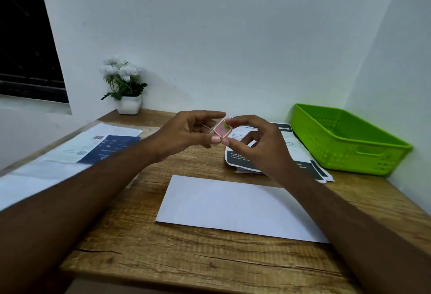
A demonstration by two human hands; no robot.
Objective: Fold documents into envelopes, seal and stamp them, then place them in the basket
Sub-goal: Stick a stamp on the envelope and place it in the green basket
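A small pink stamp (222,129) with a green motif is held up above the desk between both hands. My left hand (189,134) pinches its left side, thumb below and forefinger above. My right hand (258,144) pinches its right edge with thumb and forefinger. Below the hands a plain white envelope (233,207) lies flat on the wooden desk (140,247). The green plastic basket (345,140) stands at the back right with nothing visible in it.
Printed documents (293,147) lie in a stack beside the basket, partly behind my right hand. A clear plastic packet with blue-and-white papers (93,149) covers the desk's left side. A white potted flower (124,86) stands at the back left against the wall.
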